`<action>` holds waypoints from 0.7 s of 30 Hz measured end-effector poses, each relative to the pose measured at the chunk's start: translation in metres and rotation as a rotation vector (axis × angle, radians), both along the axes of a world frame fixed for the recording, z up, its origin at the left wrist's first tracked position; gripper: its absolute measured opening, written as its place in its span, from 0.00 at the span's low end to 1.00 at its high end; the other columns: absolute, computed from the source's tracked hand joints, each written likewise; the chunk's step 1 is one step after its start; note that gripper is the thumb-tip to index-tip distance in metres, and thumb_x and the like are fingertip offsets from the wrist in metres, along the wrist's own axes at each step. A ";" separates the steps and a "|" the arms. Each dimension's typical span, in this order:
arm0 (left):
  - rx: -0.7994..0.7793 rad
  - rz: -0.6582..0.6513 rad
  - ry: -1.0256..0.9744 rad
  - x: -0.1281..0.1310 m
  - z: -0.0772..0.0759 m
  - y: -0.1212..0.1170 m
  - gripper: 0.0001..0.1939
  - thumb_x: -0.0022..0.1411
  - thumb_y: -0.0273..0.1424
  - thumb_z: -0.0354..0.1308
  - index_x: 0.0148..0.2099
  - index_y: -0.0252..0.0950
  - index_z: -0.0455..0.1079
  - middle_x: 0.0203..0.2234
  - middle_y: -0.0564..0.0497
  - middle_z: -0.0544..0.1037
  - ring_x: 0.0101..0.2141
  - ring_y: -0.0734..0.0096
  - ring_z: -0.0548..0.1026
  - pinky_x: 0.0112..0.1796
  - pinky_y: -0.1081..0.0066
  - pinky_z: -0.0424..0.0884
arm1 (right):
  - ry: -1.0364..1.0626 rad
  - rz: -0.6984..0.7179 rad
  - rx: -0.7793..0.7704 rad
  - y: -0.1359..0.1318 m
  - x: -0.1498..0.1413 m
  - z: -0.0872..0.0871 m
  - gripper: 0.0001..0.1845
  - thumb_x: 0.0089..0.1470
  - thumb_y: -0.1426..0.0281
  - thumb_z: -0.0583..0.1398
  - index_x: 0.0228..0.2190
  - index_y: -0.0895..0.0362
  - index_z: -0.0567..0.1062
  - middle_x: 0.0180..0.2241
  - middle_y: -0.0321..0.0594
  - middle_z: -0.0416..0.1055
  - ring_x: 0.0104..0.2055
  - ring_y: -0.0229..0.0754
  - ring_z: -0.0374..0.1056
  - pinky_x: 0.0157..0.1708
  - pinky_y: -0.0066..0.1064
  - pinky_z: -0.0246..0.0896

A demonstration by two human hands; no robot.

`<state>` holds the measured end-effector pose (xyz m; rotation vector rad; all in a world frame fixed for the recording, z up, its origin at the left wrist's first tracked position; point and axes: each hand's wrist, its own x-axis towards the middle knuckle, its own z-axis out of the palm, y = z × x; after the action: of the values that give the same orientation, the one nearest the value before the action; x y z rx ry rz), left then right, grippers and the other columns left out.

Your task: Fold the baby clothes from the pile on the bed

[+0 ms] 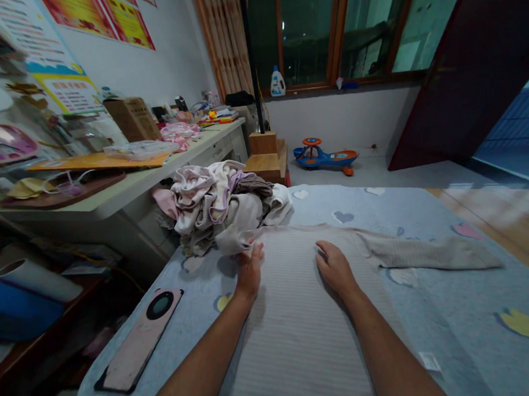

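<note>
A light grey ribbed long-sleeved shirt lies spread on the bed, one sleeve stretched out to the right. Its other sleeve is bunched at the upper left, against a heap of clothes. My left hand is at the shirt's left edge near that shoulder, thumb and fingers closed on the fabric. On the right part of the chest rests my right hand, thumb apart from the fingers and no cloth visibly gripped. The lower hem is cut off by the frame.
A pink phone lies on the bed's left side, over a blue patterned sheet. Along the left wall runs a cluttered desk. Beyond the bed are a wooden step-shaped piece and a blue ride-on toy.
</note>
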<state>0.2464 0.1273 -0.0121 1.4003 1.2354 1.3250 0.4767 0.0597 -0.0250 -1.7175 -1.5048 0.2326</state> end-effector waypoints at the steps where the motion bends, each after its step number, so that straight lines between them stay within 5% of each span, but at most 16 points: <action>1: -0.024 -0.002 -0.063 -0.002 0.001 0.000 0.25 0.69 0.44 0.46 0.63 0.39 0.52 0.55 0.40 0.68 0.49 0.63 0.75 0.48 0.61 0.71 | -0.095 0.004 -0.045 -0.001 -0.001 -0.001 0.23 0.55 0.69 0.54 0.51 0.62 0.73 0.55 0.53 0.70 0.59 0.50 0.62 0.62 0.44 0.52; 3: -0.016 -0.020 0.005 -0.007 0.004 -0.002 0.24 0.67 0.43 0.49 0.61 0.39 0.55 0.53 0.41 0.69 0.46 0.65 0.75 0.46 0.62 0.73 | -0.236 0.012 -0.132 -0.002 -0.002 -0.002 0.24 0.57 0.68 0.54 0.53 0.63 0.72 0.58 0.52 0.66 0.63 0.51 0.58 0.63 0.44 0.49; 8: 0.263 0.119 0.608 -0.027 0.018 -0.006 0.15 0.59 0.28 0.54 0.49 0.35 0.67 0.46 0.43 0.72 0.48 0.58 0.71 0.52 0.55 0.68 | -0.383 0.006 -0.249 -0.004 -0.006 0.003 0.23 0.59 0.67 0.53 0.54 0.60 0.72 0.61 0.48 0.63 0.64 0.48 0.55 0.64 0.41 0.45; 12: 0.362 -0.153 0.915 -0.020 0.020 -0.001 0.15 0.62 0.25 0.50 0.51 0.35 0.68 0.49 0.43 0.74 0.53 0.59 0.70 0.56 0.58 0.64 | -0.457 -0.026 -0.327 -0.004 -0.013 0.010 0.25 0.60 0.67 0.51 0.57 0.59 0.69 0.63 0.47 0.60 0.66 0.49 0.52 0.65 0.42 0.41; 16: 0.420 -0.422 1.165 0.013 0.011 0.012 0.22 0.68 0.36 0.49 0.61 0.35 0.63 0.63 0.42 0.64 0.63 0.55 0.58 0.62 0.55 0.54 | -0.520 -0.076 -0.388 -0.005 -0.021 0.014 0.27 0.61 0.65 0.50 0.61 0.58 0.64 0.66 0.47 0.54 0.68 0.52 0.46 0.64 0.47 0.38; 21: 0.348 -0.414 1.318 0.033 0.006 0.037 0.27 0.69 0.46 0.45 0.65 0.40 0.58 0.67 0.44 0.58 0.66 0.54 0.53 0.62 0.48 0.50 | -0.549 -0.086 -0.434 -0.006 -0.023 0.017 0.30 0.62 0.62 0.48 0.64 0.56 0.60 0.68 0.47 0.51 0.69 0.51 0.44 0.63 0.46 0.38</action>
<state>0.2799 0.1642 -0.0058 2.7780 1.3345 0.1917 0.4541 0.0532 -0.0077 -2.3208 -1.8604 0.0388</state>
